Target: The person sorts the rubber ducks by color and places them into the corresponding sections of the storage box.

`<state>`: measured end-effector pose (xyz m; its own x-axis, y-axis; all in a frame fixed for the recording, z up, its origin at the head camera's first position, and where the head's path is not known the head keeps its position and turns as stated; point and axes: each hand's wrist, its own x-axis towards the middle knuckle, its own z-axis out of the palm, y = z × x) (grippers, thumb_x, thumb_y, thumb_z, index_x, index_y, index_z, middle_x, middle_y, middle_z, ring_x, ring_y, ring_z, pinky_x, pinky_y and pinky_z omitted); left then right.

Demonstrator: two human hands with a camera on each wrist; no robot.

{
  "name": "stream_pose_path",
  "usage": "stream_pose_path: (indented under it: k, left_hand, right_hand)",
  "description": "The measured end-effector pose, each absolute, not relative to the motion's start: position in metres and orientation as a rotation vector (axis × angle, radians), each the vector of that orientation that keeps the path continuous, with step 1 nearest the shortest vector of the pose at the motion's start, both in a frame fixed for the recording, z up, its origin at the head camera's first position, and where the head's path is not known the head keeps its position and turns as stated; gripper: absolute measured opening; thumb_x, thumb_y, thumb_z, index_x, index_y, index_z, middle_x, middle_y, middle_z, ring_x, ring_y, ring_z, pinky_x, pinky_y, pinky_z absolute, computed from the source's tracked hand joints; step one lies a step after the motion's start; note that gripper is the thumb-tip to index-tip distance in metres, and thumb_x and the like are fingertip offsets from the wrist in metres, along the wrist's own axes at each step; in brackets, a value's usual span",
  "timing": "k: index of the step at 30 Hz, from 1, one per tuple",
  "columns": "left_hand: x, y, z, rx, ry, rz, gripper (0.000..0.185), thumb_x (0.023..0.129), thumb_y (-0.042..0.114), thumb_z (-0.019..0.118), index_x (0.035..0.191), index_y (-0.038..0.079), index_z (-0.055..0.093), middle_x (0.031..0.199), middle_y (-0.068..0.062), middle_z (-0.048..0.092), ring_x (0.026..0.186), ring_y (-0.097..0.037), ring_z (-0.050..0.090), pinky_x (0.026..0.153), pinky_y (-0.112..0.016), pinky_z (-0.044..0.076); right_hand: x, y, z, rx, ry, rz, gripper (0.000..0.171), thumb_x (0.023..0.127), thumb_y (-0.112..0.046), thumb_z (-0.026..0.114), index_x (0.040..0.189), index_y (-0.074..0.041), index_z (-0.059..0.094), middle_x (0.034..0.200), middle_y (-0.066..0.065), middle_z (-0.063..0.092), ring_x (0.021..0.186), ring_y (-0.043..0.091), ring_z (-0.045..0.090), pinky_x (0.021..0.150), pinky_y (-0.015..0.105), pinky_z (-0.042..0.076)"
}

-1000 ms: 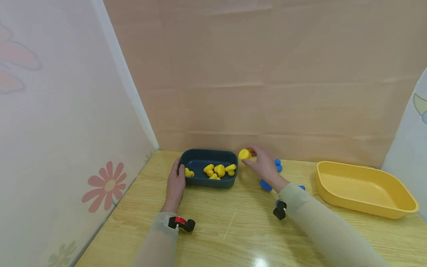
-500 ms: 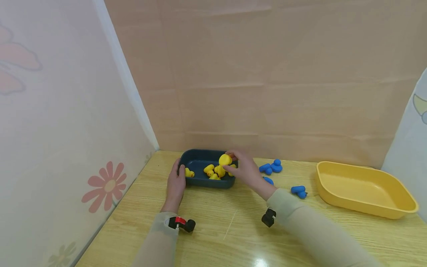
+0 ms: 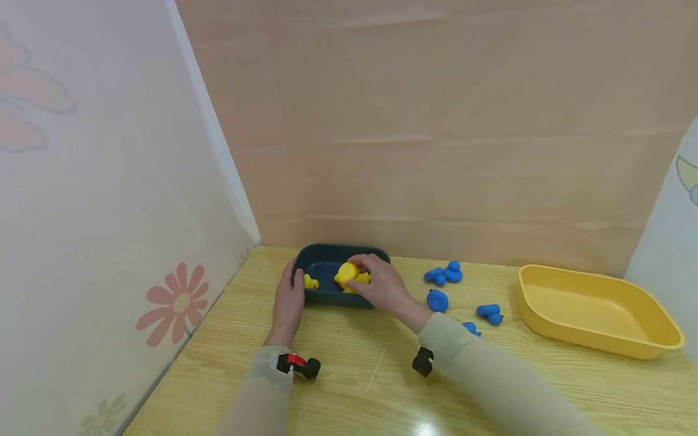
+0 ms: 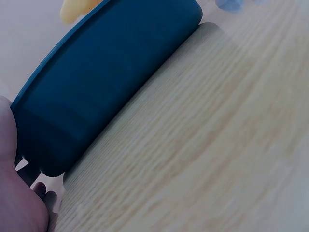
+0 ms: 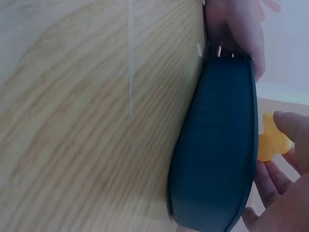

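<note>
A dark teal tub (image 3: 332, 298) stands at the back of the table with several small yellow rubber ducks (image 3: 311, 282) in it. My left hand (image 3: 287, 304) grips its left end, thumb over the rim; the left wrist view shows the tub's long outer wall (image 4: 106, 77). Between the thumb and fingers of my right hand (image 3: 384, 287) is a yellow rubber duck (image 3: 347, 272), pinched with its flat base toward the head camera. The right wrist view has this duck (image 5: 274, 137) just beyond the tub's rim. The hand hides the tub's right part.
Several blue rubber ducks (image 3: 437, 300) lie scattered on the wooden table (image 3: 349, 375) right of the tub, one partly behind the right sleeve (image 3: 474, 363). Farther right stands a yellow tray (image 3: 600, 309). A brown papered wall (image 3: 436, 151) closes off the back.
My right hand has carried the yellow rubber duck leftward and down, from beside the tub to over the ducks inside it. The left hand keeps its grip on the tub, which stays put.
</note>
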<state>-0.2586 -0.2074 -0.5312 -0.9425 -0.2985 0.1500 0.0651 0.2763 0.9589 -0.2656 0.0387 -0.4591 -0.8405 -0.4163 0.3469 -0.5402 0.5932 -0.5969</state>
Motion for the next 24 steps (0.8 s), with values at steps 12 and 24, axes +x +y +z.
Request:
stream_pose_path:
  k: [12, 24]
  left_hand:
    - [-0.259, -0.205, -0.529, 0.234, -2.244, -1.726, 0.06, 0.12, 0.041, 0.043, 0.175, 0.018, 0.035, 0.178, -0.007, 0.036, 0.165, -0.031, 0.028, 0.134, -0.055, 0.023]
    - [-0.26, -0.207, -0.531, 0.246, -2.267, -1.707, 0.059, 0.12, 0.041, 0.043, 0.175, 0.02, 0.035, 0.178, -0.008, 0.034, 0.165, -0.034, 0.028, 0.133, -0.058, 0.023]
  right_hand:
    - [-0.266, 0.027, -0.466, 0.832, -2.645, 1.12, 0.047, 0.099, -0.025, 0.087, 0.141, -0.01, 0.072, 0.122, 0.006, 0.073, 0.112, 0.035, 0.071, 0.097, 0.048, 0.06]
    - [-0.263, 0.027, -0.463, 0.843, -2.657, 1.133, 0.052, 0.102, -0.024, 0.084, 0.149, -0.01, 0.067, 0.14, 0.015, 0.072, 0.126, 0.037, 0.069, 0.108, 0.056, 0.056]
